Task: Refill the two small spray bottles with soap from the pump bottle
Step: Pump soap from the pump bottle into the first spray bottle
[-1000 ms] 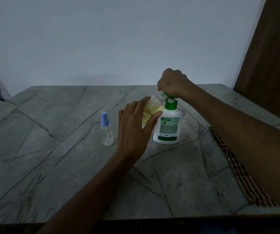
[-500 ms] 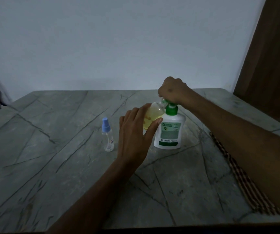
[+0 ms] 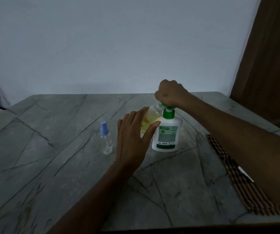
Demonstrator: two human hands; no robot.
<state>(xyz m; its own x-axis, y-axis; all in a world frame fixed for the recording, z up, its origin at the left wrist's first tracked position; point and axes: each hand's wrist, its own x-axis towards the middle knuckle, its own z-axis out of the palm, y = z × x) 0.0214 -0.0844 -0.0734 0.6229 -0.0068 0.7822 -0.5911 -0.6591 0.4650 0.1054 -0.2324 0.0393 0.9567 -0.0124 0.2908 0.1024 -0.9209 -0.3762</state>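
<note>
Left hand grips tilted open spray bottle at nozzle; right hand fisted on pump bottle head. Risk: misaligned mouth, soap spills onto desk.

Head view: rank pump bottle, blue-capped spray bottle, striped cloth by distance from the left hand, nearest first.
From the left hand:
1. Pump bottle, just right of the thumb.
2. Blue-capped spray bottle, standing apart on the hand's left.
3. Striped cloth, along the table's right edge.

Grey veined stone table; striped cloth at right edge; brown door.
</note>
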